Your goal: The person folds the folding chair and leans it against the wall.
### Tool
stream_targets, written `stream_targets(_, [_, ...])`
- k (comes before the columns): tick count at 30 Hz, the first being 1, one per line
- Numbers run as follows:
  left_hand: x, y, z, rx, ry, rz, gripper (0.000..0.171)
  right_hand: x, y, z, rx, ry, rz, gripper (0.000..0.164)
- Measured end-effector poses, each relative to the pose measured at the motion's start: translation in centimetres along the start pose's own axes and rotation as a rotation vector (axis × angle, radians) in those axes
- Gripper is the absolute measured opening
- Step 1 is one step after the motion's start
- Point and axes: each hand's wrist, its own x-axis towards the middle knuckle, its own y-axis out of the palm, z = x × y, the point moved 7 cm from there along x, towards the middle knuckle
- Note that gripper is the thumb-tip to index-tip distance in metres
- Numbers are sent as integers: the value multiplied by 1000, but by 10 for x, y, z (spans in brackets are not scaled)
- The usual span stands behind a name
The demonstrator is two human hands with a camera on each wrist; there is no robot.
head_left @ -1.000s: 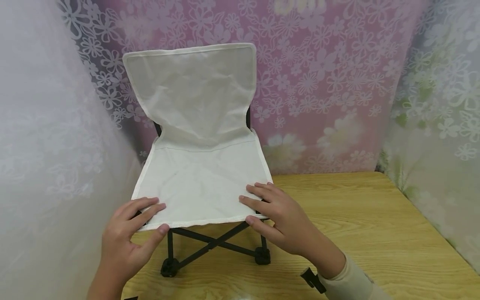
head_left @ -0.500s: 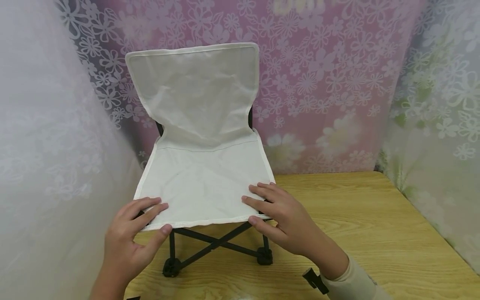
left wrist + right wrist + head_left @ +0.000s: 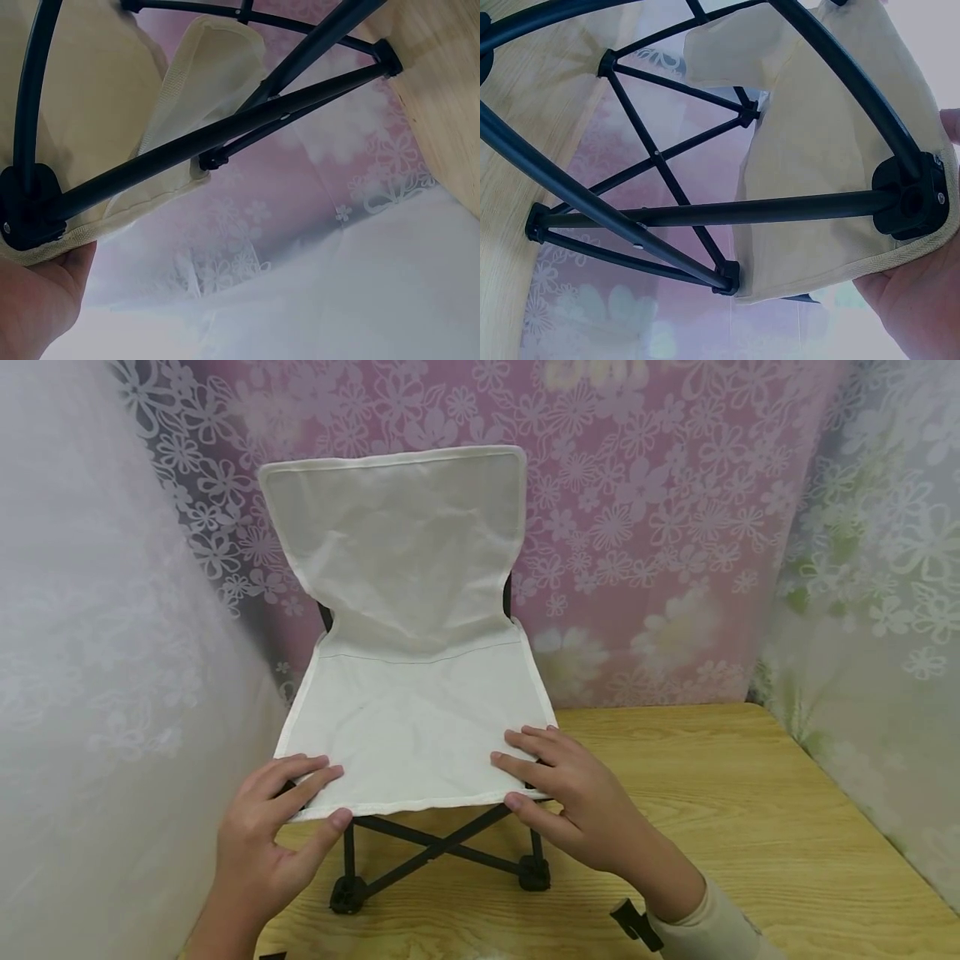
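Note:
A small folding chair [image 3: 420,710] with white fabric and a black crossed-tube frame [image 3: 431,852] stands unfolded on the wooden table. On the seat's front left corner rests my left hand [image 3: 270,831], fingers spread over the fabric and thumb at the front edge. My right hand [image 3: 573,793] lies over the front right corner in much the same way. From below, the left wrist view shows a black corner joint [image 3: 30,206] beside that hand. The right wrist view has another joint [image 3: 911,196] under the fabric, near the right palm.
The wood-grain table [image 3: 720,827] extends to the right of the chair. A pink flowered curtain [image 3: 637,527] hangs behind, a whitish sheet [image 3: 105,693] on the left and a pale floral one [image 3: 885,635] on the right. A small black clip [image 3: 636,925] sits near the right sleeve.
The chair and both hands have shifted slightly to the right in the head view. How the hands rest on the seat corners looks the same.

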Motion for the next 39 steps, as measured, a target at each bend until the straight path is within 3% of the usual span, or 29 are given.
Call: stream_targets(39, [2,16,-12,18,-16,58,39,-15,-15,-9,2,21,-16,51])
